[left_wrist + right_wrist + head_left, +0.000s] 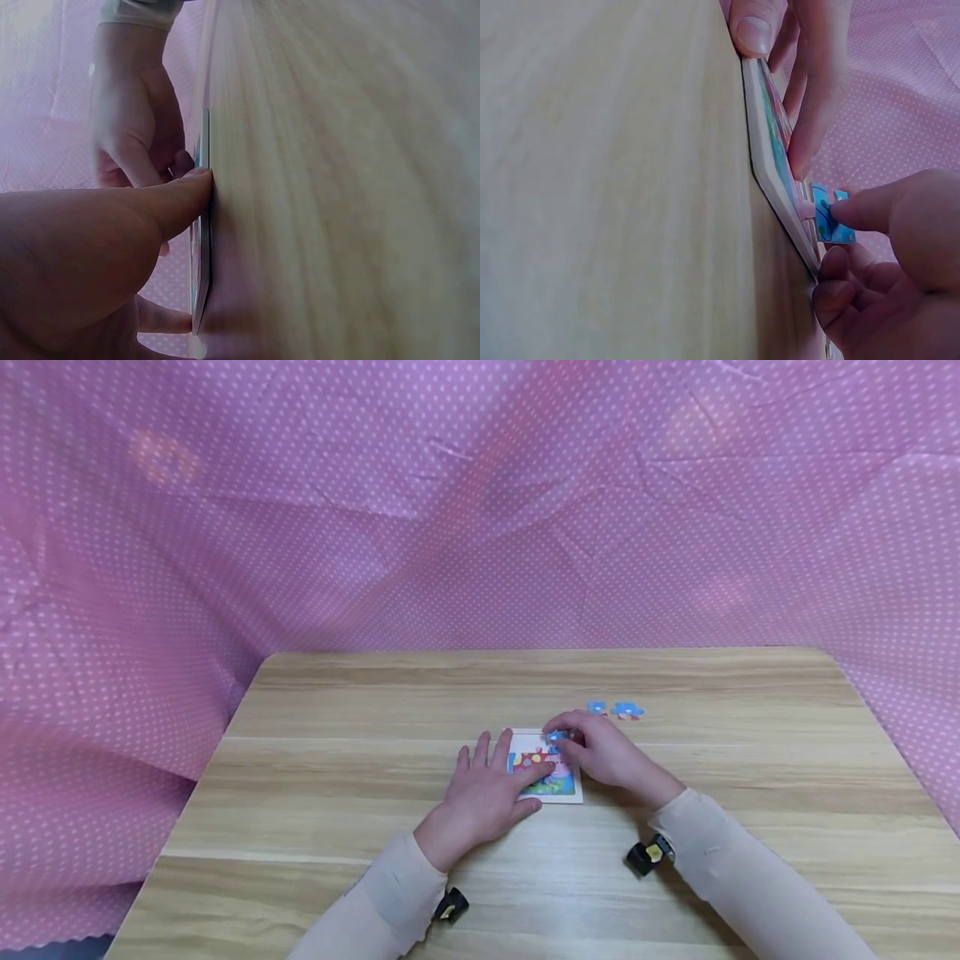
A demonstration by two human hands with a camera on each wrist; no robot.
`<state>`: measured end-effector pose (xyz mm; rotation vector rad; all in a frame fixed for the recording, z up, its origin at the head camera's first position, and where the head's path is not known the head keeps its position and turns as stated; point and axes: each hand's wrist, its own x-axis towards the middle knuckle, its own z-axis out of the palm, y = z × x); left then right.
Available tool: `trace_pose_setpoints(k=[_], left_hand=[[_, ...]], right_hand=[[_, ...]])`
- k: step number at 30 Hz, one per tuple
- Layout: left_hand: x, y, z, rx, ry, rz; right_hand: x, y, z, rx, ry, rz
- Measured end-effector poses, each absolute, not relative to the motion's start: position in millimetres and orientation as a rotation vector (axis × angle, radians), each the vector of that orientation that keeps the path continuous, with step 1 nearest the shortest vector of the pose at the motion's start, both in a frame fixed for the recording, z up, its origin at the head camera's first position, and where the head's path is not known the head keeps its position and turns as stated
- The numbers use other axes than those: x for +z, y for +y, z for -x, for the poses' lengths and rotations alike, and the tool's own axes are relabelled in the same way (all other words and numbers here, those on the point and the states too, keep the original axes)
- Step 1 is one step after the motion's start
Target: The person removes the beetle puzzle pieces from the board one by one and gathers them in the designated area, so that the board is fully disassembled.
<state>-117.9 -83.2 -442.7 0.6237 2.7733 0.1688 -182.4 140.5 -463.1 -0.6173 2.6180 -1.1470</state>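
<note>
A jigsaw puzzle in a white-edged tray (562,800) lies on the table, its lower part filled with a colourful picture and its upper part bare white. My left hand (483,797) rests over the tray's left side with fingers spread; its index fingertip touches the picture and its thumb lies at the near edge (204,247). My right hand (607,756) pinches a blue puzzle piece (825,214) between thumb and fingers, tilted up at the tray's upper right. How far that piece touches the tray I cannot tell.
Beyond my right hand, two loose blue puzzle pieces lie on the wooden table (337,760): one piece (597,706) partly behind the hand, another piece (627,710) to its right. A pink dotted cloth (480,527) hangs behind the table.
</note>
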Motion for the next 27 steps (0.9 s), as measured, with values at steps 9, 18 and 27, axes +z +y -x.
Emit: trace_pose_setpoints(k=[9, 18, 27], left_hand=[[-444.6, -82.6, 120.0, 0.175, 2.768, -0.615], [-447.0, -81.9, 120.1, 0.144, 2.776, -0.626], [-445.3, -81.2, 118.9, 0.134, 2.778, -0.624]], right_hand=[[-462.6, 140.6, 181.5, -1.239, 2.593, 0.57], [-459.7, 144.0, 178.8, -1.255, 2.587, 0.525], [-457.5, 150.7, 176.6, -1.284, 2.588, 0.491]])
